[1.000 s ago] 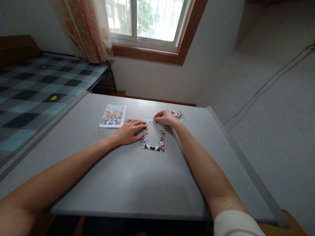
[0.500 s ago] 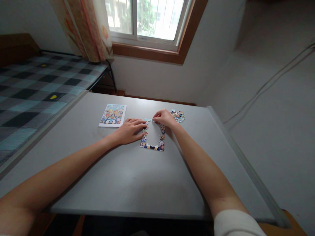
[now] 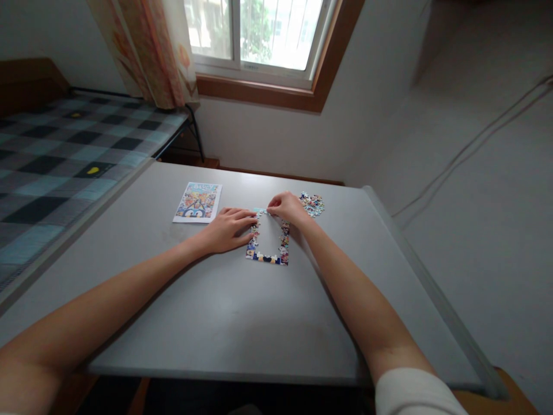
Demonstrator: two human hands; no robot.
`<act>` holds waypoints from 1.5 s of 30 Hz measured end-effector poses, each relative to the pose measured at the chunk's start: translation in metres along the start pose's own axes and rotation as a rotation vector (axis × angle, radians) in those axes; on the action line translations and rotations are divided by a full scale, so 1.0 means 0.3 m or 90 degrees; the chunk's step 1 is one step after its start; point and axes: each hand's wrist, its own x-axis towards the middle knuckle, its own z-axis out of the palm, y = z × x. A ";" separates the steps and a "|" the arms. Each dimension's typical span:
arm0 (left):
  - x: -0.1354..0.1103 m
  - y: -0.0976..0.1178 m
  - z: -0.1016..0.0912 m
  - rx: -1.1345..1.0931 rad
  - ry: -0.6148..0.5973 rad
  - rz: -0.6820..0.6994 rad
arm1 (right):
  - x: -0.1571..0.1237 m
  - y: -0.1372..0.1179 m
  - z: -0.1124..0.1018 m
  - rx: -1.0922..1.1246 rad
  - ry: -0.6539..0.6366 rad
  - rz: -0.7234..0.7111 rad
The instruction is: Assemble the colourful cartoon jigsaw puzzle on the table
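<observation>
Puzzle border (image 3: 268, 259) lies on the grey bench (image 3: 216, 311), a hollow rectangle whose long axis runs away from the person, its far short side between the two hands. Right hand (image 3: 288, 207) reaches that far side from the right, fingertips over its edge and pointing left; it is the nearer hand there. Thumb and fingers of this grip are drawn close together, but they are too small in view to tell whether they pinch a piece or only press on one. Left hand (image 3: 231, 229) lies palm down with fingers spread, its grip loose around nothing, fingertips and thumb at the upper part of the border's left side. Loose pieces (image 3: 313, 204) sit just beyond the right hand; a printed picture (image 3: 197, 203) lies apart, left of the border.
</observation>
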 end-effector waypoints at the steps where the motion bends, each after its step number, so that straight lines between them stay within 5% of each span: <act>1: 0.000 -0.001 0.001 0.003 -0.001 0.002 | 0.000 0.000 -0.004 -0.006 0.002 -0.003; 15: 0.002 0.002 0.001 0.007 0.000 0.005 | 0.019 0.014 0.009 -0.002 -0.052 -0.041; 26: 0.003 0.002 -0.001 0.008 -0.005 0.002 | 0.010 0.064 -0.112 -0.016 -0.132 -0.015; 45: 0.002 0.003 -0.002 0.003 -0.005 0.002 | 0.025 0.096 -0.087 0.041 -0.200 -0.043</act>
